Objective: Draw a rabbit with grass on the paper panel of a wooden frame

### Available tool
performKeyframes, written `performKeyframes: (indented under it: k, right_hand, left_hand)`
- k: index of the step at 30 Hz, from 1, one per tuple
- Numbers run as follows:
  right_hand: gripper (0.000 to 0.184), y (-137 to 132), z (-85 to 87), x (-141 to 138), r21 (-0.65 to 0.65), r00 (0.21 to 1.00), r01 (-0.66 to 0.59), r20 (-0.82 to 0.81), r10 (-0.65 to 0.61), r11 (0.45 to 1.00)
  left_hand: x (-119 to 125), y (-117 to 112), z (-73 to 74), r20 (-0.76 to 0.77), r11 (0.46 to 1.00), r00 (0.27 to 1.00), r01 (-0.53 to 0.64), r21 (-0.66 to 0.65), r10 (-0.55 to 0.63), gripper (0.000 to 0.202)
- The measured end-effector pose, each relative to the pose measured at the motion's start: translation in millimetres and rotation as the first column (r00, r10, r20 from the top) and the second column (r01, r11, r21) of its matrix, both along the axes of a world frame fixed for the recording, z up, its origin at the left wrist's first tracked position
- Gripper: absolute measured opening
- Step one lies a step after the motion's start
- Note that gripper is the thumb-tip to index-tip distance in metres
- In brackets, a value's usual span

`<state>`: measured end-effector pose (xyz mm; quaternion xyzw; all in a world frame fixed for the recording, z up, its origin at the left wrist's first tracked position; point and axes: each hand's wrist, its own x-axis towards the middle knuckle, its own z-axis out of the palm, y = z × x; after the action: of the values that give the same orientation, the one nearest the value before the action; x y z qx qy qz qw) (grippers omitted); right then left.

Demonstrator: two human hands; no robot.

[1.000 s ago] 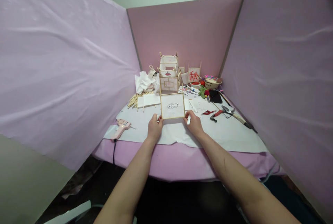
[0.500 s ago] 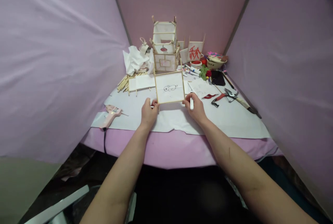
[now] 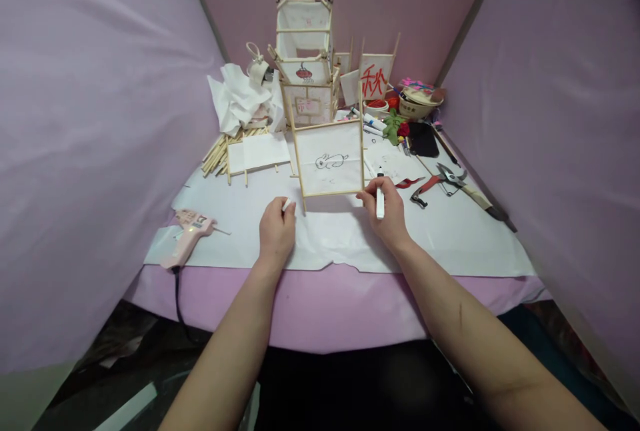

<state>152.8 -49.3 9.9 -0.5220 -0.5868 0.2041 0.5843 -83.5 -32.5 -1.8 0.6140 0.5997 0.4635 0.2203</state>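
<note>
A square wooden-stick frame with white paper and a small rabbit drawing [image 3: 330,161] stands tilted up above the white sheet on the table [image 3: 450,237]. My right hand [image 3: 389,214] pinches its lower right corner and also holds a white marker [image 3: 380,196], tip up. My left hand [image 3: 277,227] rests on the sheet just left of the frame's lower left leg, apart from it. Its fingers are closed on a small white cap [image 3: 286,204].
A two-tier paper lantern [image 3: 305,51] stands behind the frame, with crumpled white paper [image 3: 240,97] and wooden sticks [image 3: 217,151] to its left. A pink glue gun [image 3: 187,234] lies front left. Shears [image 3: 440,181], a black phone [image 3: 423,141], a red-character panel [image 3: 375,77] and a bowl [image 3: 415,104] sit right. Pink walls enclose three sides.
My left hand has come off the frame's lower left corner and sits beside it. The right hand alone now holds the frame. The view has moved closer and lower over the table.
</note>
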Motion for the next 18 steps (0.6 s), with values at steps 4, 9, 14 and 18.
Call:
performKeyframes:
  k: [4, 9, 14, 18]
  right_hand:
    - [0.012, -2, 3.1, -1, 0.018, 0.999, 0.001, -0.045, 0.000, 1.000]
    - [0.013, -8, 5.7, -6, 0.031, 0.996, -0.056, -0.071, 0.058, 0.998]
    - [0.019, -19, 8.7, -16, 0.074, 0.979, -0.186, -0.070, 0.191, 0.980]
    - [0.022, -31, 9.6, -21, 0.077, 0.958, -0.263, -0.099, 0.270, 0.962]
  left_hand:
    - [1, 1, 2.1, 0.030, 0.999, 0.999, 0.031, 0.019, -0.031, 0.034]
    - [5, -7, 11.7, 0.262, 0.986, 0.951, 0.161, 0.035, -0.165, 0.037]
    - [10, -35, 24.0, 0.476, 0.952, 0.829, 0.299, 0.063, -0.292, 0.050]
    - [-12, -82, 65.1, 0.563, 0.965, 0.788, 0.159, 0.208, -0.251, 0.049]
